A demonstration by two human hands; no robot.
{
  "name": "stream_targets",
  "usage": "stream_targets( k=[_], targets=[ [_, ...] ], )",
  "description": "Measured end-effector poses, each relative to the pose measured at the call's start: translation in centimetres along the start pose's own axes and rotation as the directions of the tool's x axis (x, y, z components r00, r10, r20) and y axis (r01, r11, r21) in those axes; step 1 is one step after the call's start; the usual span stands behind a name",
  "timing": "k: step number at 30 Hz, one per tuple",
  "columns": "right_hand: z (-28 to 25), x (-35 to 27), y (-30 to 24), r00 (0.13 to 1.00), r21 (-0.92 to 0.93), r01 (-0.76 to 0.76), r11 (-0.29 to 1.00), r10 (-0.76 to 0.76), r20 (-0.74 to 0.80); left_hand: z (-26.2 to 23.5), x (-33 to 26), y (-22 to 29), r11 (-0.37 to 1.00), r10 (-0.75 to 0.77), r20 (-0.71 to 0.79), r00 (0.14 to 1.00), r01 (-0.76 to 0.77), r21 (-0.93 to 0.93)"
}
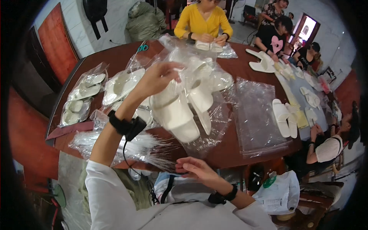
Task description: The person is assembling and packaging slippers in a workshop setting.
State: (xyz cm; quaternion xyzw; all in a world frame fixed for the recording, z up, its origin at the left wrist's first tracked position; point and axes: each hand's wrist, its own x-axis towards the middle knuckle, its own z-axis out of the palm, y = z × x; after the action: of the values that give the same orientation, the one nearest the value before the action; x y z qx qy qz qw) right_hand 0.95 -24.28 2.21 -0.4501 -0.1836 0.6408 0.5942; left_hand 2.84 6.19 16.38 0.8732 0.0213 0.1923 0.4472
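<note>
My left hand (163,78) is raised over the table, its fingers closed at the upper part of a clear plastic bag (214,132). A pair of cream slippers (178,120) shows in the bag, soles tilted toward the table's front edge. The exact pinch is partly hidden by glare. My right hand (197,170) hovers by the front edge, below the bag; its fingers are loosely bent and apart, with nothing seen in them. To the left lie more bagged cream slippers (122,85). A flat clear bag (256,115) lies to the right.
A bundle of thin clear strips (130,147) lies at the front left. Unbagged white slippers (285,119) are at the right. Teal-handled scissors (142,47) rest at the back. A person in yellow (203,21) works opposite; several others sit along the right.
</note>
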Motion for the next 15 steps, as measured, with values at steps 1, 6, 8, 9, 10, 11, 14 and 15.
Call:
stream_targets(
  k=[1, 6, 8, 9, 10, 11, 14, 15],
  targets=[
    [-0.5, 0.1, 0.4, 0.994, -0.04, 0.106, 0.994, -0.108, -0.033, -0.2, 0.6, 0.2, 0.997, 0.028, 0.023, 0.999, -0.03, 0.072],
    [-3.4, 1.3, -0.5, 0.83, -0.567, 0.409, 0.715, -0.55, -0.094, -3.2, 2.5, 1.4, 0.971, 0.125, 0.02, 0.992, -0.126, 0.204],
    [-4.6, 1.7, -0.6, 0.827, -0.526, 0.407, 0.747, -0.546, -0.136, -4.0, 3.2, 3.1, 0.957, 0.185, 0.017, 0.983, -0.184, 0.224],
    [-4.9, 1.8, -0.8, 0.829, -0.528, 0.398, 0.751, -0.54, -0.143, -4.9, 3.2, 4.0, 0.983, 0.054, 0.006, 0.999, -0.054, 0.176],
    [-5.0, 1.7, -1.1, 0.836, -0.514, 0.385, 0.766, -0.526, -0.158, -5.2, 3.4, 4.4, 0.964, 0.117, -0.012, 0.993, -0.11, 0.242],
    [-5.4, 1.8, -1.2, 0.842, -0.497, 0.368, 0.786, -0.508, -0.181, -5.4, 3.6, 4.8, 0.938, 0.18, -0.027, 0.983, -0.163, 0.307],
    [-6.9, 2.4, -1.0, 0.824, -0.539, 0.362, 0.761, -0.531, -0.197, -5.8, 4.6, 6.3, 0.892, 0.133, -0.033, 0.991, -0.105, 0.44],
    [-6.9, 2.6, -1.0, 0.827, -0.534, 0.363, 0.763, -0.528, -0.192, -6.1, 4.8, 6.1, 0.89, 0.126, -0.034, 0.991, -0.098, 0.445]
  ],
)
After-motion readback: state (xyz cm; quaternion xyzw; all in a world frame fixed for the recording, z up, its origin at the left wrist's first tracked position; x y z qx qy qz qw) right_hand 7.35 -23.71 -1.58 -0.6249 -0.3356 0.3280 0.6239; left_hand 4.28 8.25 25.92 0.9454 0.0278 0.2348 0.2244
